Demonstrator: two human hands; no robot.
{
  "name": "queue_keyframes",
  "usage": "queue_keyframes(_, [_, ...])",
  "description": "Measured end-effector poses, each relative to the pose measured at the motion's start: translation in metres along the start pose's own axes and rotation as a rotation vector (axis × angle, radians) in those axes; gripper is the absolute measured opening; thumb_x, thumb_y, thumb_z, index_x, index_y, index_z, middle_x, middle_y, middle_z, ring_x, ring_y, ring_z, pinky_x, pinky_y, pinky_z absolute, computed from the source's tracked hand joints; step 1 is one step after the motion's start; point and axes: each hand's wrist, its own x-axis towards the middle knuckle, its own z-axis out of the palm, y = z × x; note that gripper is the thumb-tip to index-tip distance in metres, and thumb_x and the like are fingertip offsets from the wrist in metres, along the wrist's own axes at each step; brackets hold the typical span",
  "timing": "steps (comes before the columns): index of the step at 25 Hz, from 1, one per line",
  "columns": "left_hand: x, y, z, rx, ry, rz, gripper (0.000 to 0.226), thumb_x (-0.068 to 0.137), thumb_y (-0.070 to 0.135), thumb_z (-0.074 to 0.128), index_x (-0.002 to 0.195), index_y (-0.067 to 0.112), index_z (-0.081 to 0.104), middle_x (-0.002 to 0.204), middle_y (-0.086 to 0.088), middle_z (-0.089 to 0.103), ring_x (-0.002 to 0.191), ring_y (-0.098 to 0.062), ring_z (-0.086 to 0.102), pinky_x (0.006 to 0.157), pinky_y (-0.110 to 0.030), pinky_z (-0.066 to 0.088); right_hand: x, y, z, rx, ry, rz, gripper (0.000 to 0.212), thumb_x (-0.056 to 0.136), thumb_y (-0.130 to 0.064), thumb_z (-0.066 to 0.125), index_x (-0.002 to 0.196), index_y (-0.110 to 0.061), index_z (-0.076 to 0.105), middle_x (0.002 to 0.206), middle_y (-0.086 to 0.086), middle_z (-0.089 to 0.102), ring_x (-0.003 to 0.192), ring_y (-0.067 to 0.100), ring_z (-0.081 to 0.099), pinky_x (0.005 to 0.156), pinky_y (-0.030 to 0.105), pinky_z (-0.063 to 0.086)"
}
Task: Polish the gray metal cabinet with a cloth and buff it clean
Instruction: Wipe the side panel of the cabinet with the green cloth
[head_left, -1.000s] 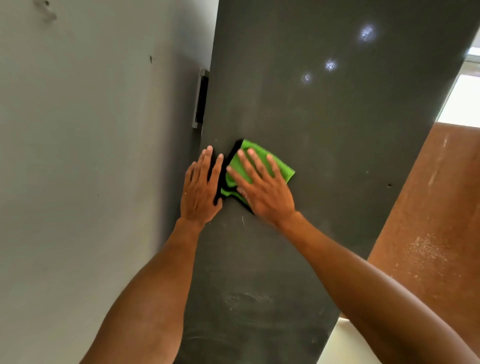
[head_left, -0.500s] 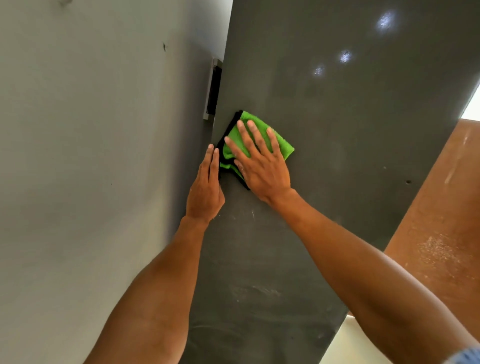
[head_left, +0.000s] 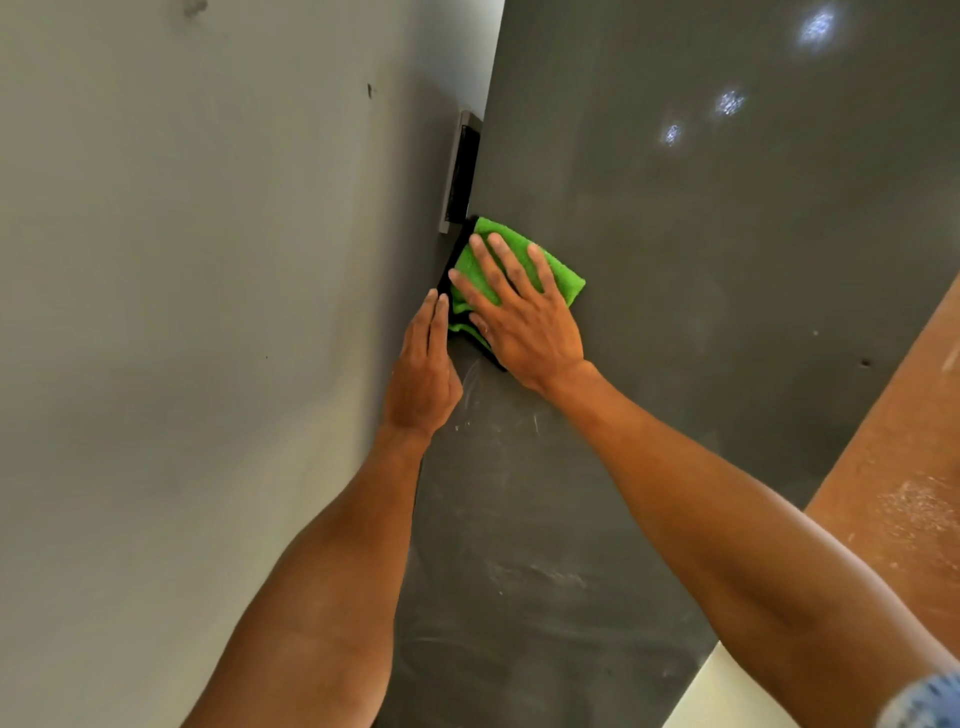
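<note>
Cabinet, gray metal (head_left: 727, 322): tall panel beside a pale wall (head_left: 208, 338); dull smears show below the hands.
Cloth, green, folded (head_left: 563, 278): pressed flat near the cabinet's left edge, just under a wall plate (head_left: 461, 171).
Right hand (head_left: 524, 322): fingers spread straight over the cloth, not clenched, likely to spread rubbing pressure.
Left hand (head_left: 423, 376): flat, fingers straight, at the cabinet edge beside the cloth, holding nothing; seemingly bracing.

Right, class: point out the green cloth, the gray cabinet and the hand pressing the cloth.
green cloth (head_left: 563, 280), head view, its bare right corner.
gray cabinet (head_left: 727, 312), head view, bare panel beside the cloth.
right hand (head_left: 524, 322), head view, back of the hand.
</note>
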Motion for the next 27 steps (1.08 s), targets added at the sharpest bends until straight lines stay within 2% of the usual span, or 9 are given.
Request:
queue_keyframes(3, [-0.024, 0.002, 0.01, -0.008, 0.028, -0.063, 0.054, 0.094, 0.002, 0.032, 0.146, -0.008, 0.045, 0.151, -0.027, 0.045, 0.14, -0.039, 0.046, 0.108, -0.045, 0.051, -0.02, -0.015, 0.009, 0.017, -0.025, -0.053, 0.059, 0.109, -0.044, 0.033, 0.163, -0.03, 0.014, 0.171, 0.01, 0.006, 0.157, 0.028, 0.004, 0.126, 0.053, 0.003])
queue_keyframes(6, [-0.045, 0.008, 0.022, -0.027, 0.056, -0.126, 0.051, 0.093, 0.005, 0.032, 0.139, -0.009, 0.05, 0.147, -0.029, 0.047, 0.135, -0.043, 0.049, 0.103, -0.054, 0.053, -0.039, -0.032, 0.016, 0.045, -0.061, -0.085, 0.062, 0.107, -0.041, 0.037, 0.163, -0.028, 0.013, 0.171, 0.01, 0.004, 0.157, 0.028, 0.003, 0.126, 0.052, 0.002])
queue_keyframes(9, [-0.05, 0.015, 0.023, -0.013, 0.077, -0.16, 0.052, 0.092, 0.008, 0.034, 0.138, -0.008, 0.05, 0.153, -0.028, 0.042, 0.142, -0.042, 0.042, 0.11, -0.055, 0.046, -0.048, -0.036, 0.015, 0.093, -0.066, -0.098, 0.06, 0.108, -0.04, 0.034, 0.163, -0.025, 0.015, 0.171, 0.009, 0.005, 0.158, 0.026, 0.002, 0.127, 0.05, 0.002])
queue_keyframes(11, [-0.046, 0.019, 0.02, 0.029, 0.104, -0.17, 0.053, 0.091, 0.011, 0.037, 0.141, -0.005, 0.05, 0.157, -0.024, 0.038, 0.145, -0.038, 0.038, 0.117, -0.05, 0.039, -0.047, -0.029, 0.01, 0.171, -0.047, -0.088, 0.056, 0.109, -0.035, 0.027, 0.162, -0.017, 0.021, 0.169, 0.01, 0.014, 0.157, 0.025, 0.008, 0.128, 0.046, 0.006])
queue_keyframes(14, [-0.037, 0.028, 0.021, 0.14, 0.102, -0.117, 0.055, 0.1, 0.017, 0.037, 0.152, -0.003, 0.04, 0.161, -0.02, 0.036, 0.148, -0.033, 0.037, 0.121, -0.046, 0.032, -0.048, -0.015, 0.012, 0.201, 0.031, -0.16, 0.05, 0.107, -0.02, 0.03, 0.153, -0.003, 0.04, 0.162, 0.016, 0.033, 0.152, 0.03, 0.027, 0.127, 0.043, 0.017])
queue_keyframes(17, [-0.025, 0.033, 0.031, 0.167, 0.057, -0.014, 0.058, 0.103, 0.015, 0.046, 0.157, -0.001, 0.031, 0.164, -0.018, 0.031, 0.153, -0.028, 0.03, 0.123, -0.046, 0.031, -0.049, -0.003, 0.014, 0.181, 0.13, -0.149, 0.043, 0.105, -0.005, 0.042, 0.147, 0.003, 0.047, 0.155, 0.02, 0.043, 0.147, 0.034, 0.037, 0.124, 0.045, 0.027])
queue_keyframes(20, [-0.015, 0.044, 0.038, 0.089, 0.053, -0.053, 0.06, 0.098, 0.011, 0.043, 0.155, -0.003, 0.034, 0.164, -0.021, 0.029, 0.154, -0.031, 0.027, 0.124, -0.048, 0.028, -0.058, 0.016, 0.011, 0.131, 0.192, -0.084, 0.041, 0.107, -0.008, 0.041, 0.145, 0.002, 0.049, 0.153, 0.019, 0.046, 0.147, 0.034, 0.038, 0.122, 0.047, 0.031])
queue_keyframes(23, [-0.009, 0.063, 0.05, 0.042, 0.096, -0.154, 0.061, 0.101, 0.028, 0.041, 0.154, -0.003, 0.035, 0.165, -0.023, 0.024, 0.156, -0.035, 0.021, 0.127, -0.05, 0.02, -0.065, 0.026, 0.011, 0.131, 0.201, -0.09, 0.043, 0.107, -0.013, 0.04, 0.148, 0.0, 0.047, 0.156, 0.018, 0.043, 0.148, 0.033, 0.036, 0.122, 0.047, 0.029])
queue_keyframes(27, [-0.017, 0.069, 0.074, 0.209, 0.123, -0.199, 0.068, 0.107, 0.043, 0.031, 0.162, 0.006, 0.015, 0.169, -0.02, 0.013, 0.158, -0.032, 0.01, 0.127, -0.051, 0.016, -0.067, 0.024, 0.017, 0.107, 0.224, -0.097, 0.044, 0.106, -0.014, 0.041, 0.148, -0.002, 0.047, 0.156, 0.018, 0.043, 0.149, 0.033, 0.035, 0.122, 0.047, 0.029])
